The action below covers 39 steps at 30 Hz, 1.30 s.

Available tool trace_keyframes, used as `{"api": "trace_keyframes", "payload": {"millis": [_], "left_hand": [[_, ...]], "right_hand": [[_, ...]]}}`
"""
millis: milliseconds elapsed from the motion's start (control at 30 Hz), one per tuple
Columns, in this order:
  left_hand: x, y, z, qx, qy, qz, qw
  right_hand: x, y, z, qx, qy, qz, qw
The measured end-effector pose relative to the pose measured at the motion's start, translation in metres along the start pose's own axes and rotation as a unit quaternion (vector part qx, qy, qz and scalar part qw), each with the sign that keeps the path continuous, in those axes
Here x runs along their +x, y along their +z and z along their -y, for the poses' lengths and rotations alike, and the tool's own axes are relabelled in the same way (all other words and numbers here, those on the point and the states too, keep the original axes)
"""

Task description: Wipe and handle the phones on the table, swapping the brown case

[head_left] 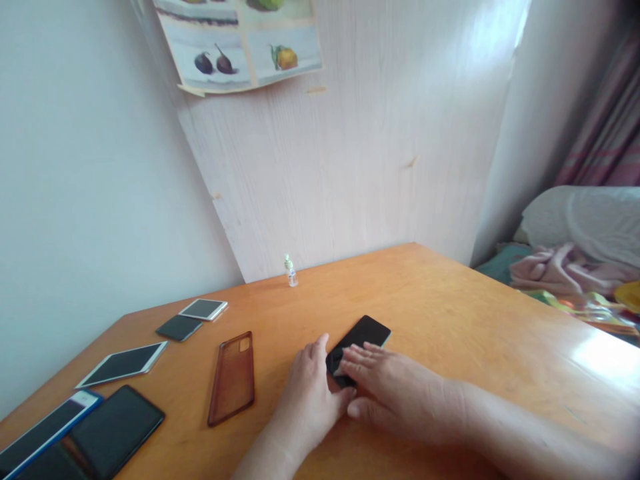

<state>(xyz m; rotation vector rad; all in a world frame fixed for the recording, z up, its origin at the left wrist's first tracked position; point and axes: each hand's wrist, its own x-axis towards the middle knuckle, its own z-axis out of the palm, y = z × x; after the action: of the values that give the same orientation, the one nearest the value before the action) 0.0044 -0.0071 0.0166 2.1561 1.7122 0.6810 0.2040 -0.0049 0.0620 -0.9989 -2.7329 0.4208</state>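
Note:
A black smartphone (367, 331) lies screen up on the wooden table, set at a slant. My left hand (313, 387) grips its near left end, thumb and fingers on either side of it. My right hand (395, 383) rests over the lower part of the screen, with its fingers stretched out and nearly flat. A small pale patch shows by the right fingertips; whether it is a wipe or a reflection I cannot tell. Left of my hands lies a reddish-brown clear phone case (231, 380) with a camera cut-out.
Several devices lie at the left: a white phone (204, 309), a dark phone (179, 327), a white tablet (123, 365), a blue-edged device (47, 427) and a black one (117, 430). A small spray bottle (291, 272) stands near the table's back edge. Bedding (565, 270) is at the right.

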Motion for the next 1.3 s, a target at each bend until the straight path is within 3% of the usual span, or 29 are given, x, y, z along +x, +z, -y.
{"api": "trace_keyframes", "payload": {"millis": [100, 267, 333, 567, 633, 767, 833, 1000, 1067, 1300], "left_hand": [[0.000, 0.001, 0.002, -0.004, 0.003, -0.005, 1.000], [0.000, -0.001, -0.002, 0.012, 0.002, 0.009, 1.000], [0.001, -0.003, -0.004, 0.015, 0.000, 0.012, 1.000], [0.000, 0.000, 0.000, -0.008, 0.006, 0.006, 1.000], [0.000, 0.000, 0.000, -0.004, 0.011, 0.000, 1.000], [0.000, -0.001, -0.003, 0.011, 0.008, 0.002, 1.000], [0.000, -0.001, -0.005, 0.009, 0.005, 0.002, 1.000], [-0.001, -0.001, -0.003, -0.011, 0.006, -0.010, 1.000], [-0.001, 0.000, -0.002, -0.013, 0.009, -0.014, 1.000], [0.000, 0.000, -0.003, 0.014, 0.001, -0.003, 1.000]], "right_hand": [[-0.001, 0.002, 0.004, 0.031, -0.041, 0.021, 0.998], [0.011, 0.005, -0.042, -0.075, 0.149, -0.050, 0.985], [0.013, 0.007, -0.048, -0.096, 0.180, -0.060, 0.977], [0.006, 0.010, -0.004, 0.023, -0.029, 0.005, 0.999], [0.010, 0.011, -0.013, 0.024, -0.007, 0.002, 1.000], [0.021, 0.015, -0.052, -0.032, 0.143, -0.047, 0.988], [0.023, 0.015, -0.056, -0.044, 0.163, -0.054, 0.984], [0.017, 0.011, -0.013, 0.023, -0.006, -0.009, 1.000], [0.016, 0.010, -0.006, 0.037, -0.034, 0.004, 0.999], [0.023, 0.013, -0.063, -0.078, 0.181, -0.061, 0.979]]}}
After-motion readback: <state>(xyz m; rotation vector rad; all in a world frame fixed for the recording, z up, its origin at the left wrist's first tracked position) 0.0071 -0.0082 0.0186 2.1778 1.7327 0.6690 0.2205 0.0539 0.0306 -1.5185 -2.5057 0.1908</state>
